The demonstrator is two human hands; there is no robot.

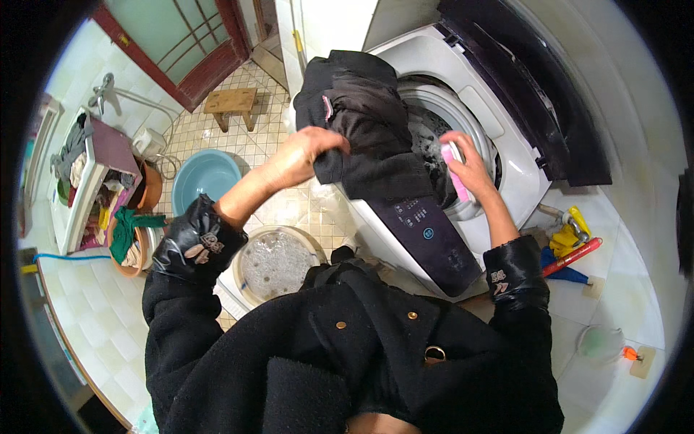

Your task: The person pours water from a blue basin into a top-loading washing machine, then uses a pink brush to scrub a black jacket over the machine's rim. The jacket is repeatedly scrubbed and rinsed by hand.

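Note:
A dark garment (374, 114), probably trousers, lies draped over the front edge of a top-loading washing machine (358, 217). My left hand (306, 154) pinches the garment's near left edge between thumb and fingers. A small pink and white tag shows on the cloth. My right hand (471, 165) holds a pink and white scrubbing brush (458, 176) above the right side of the open drum. Inside the drum (428, 135), dark wet laundry and some foam are visible; the garment hides part of the opening.
The machine's dark lid (531, 92) stands raised behind the drum. A tub of sudsy water (276, 263) sits near my legs, with a blue basin (203, 176) and a wooden stool (232, 103) farther off. Buckets with clothes (130, 244) stand left. A tap with yellow cloth (569, 236) is right.

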